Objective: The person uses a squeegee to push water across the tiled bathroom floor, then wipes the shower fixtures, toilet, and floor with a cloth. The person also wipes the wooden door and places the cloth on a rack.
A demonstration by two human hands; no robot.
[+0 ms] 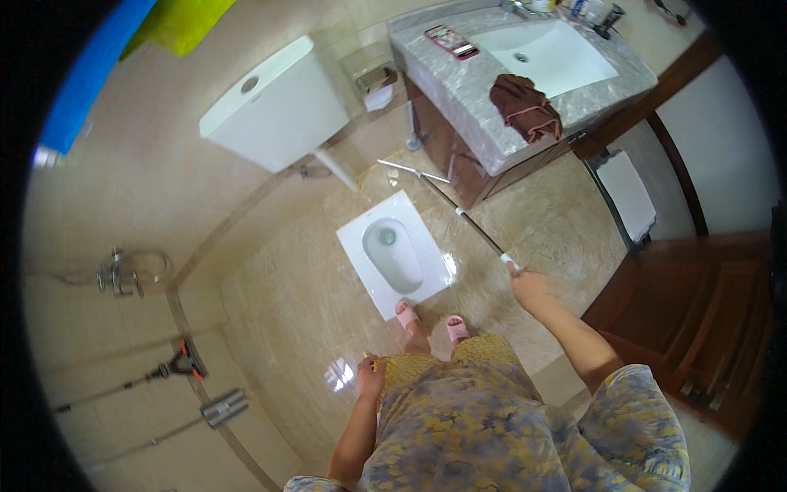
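Observation:
My right hand (531,291) is closed around the handle end of a floor squeegee (482,235). Its pole slants away from me to a thin, wide blade (403,166) on the wet tiled floor, between the squat toilet and the vanity cabinet. The white squat toilet (398,258) is set in the floor in front of my feet, which wear pink slippers (457,329). By my left thigh, my left hand (371,376) lies against the yellow shorts (411,364). Its fingers are partly bent, and whether they pinch the cloth is unclear.
A marble vanity (452,92) carries a sink (553,58), a phone (452,42) and a brown cloth (525,109). A white cistern (276,104) hangs on the wall. Two mops, one orange-black (187,361) and one grey (224,408), lean at left. A wooden door (682,307) is at right.

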